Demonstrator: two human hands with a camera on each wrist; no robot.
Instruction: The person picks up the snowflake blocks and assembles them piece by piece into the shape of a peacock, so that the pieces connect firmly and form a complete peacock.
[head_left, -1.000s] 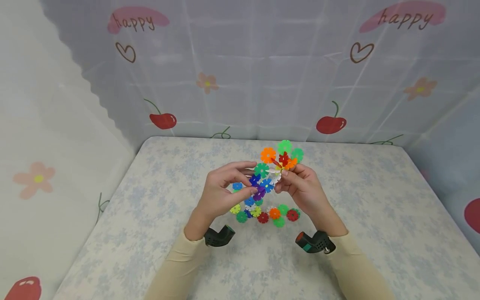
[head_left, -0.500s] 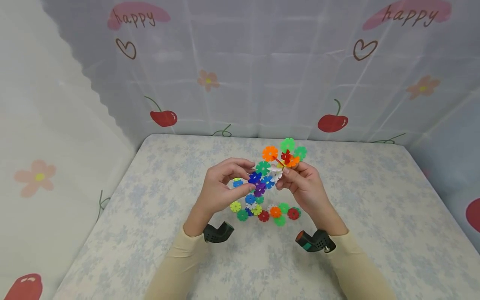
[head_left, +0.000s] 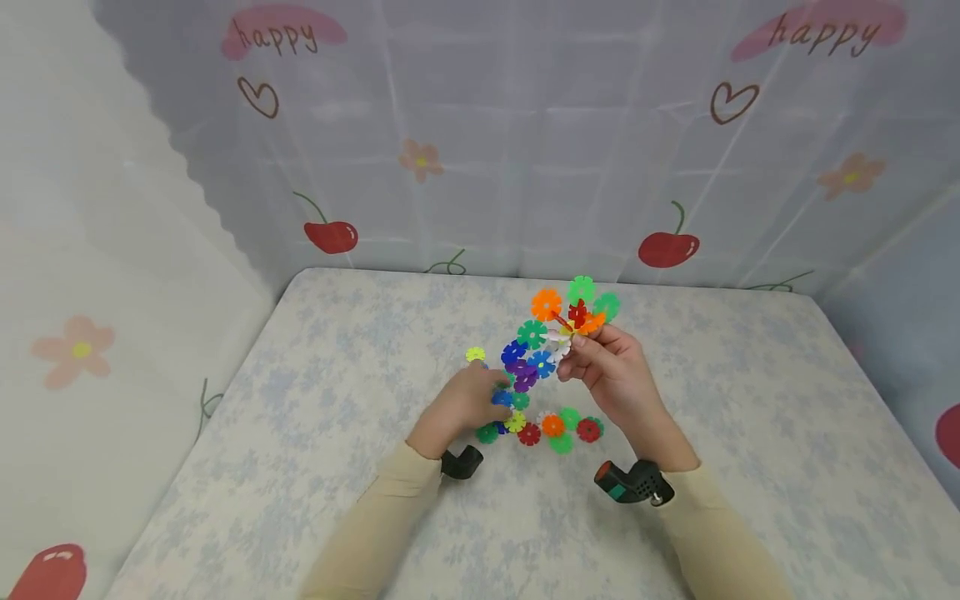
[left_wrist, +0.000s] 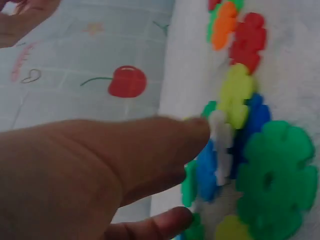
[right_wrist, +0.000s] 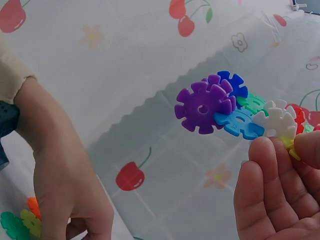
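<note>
- Right hand: thumb and fingers pinch a joined cluster of flower-shaped discs near its white and yellow pieces. The cluster is held above the table, at ten o'clock from this hand.
- Cluster: light green disc at one o'clock, orange disc at eleven; two purple discs form the end at seven.
- Left hand: at eight o'clock from the cluster, low over other discs—thumb and fingers spread apart. I cannot tell whether it touches the blue disc beside its fingertips.
- Lower discs: at six o'clock from the cluster a red disc and a second orange disc lie on the table; a yellow disc shows at twelve o'clock from the left hand.
- Background: a curtain printed with cherries—at twelve o'clock, beyond the table's far edge.
</note>
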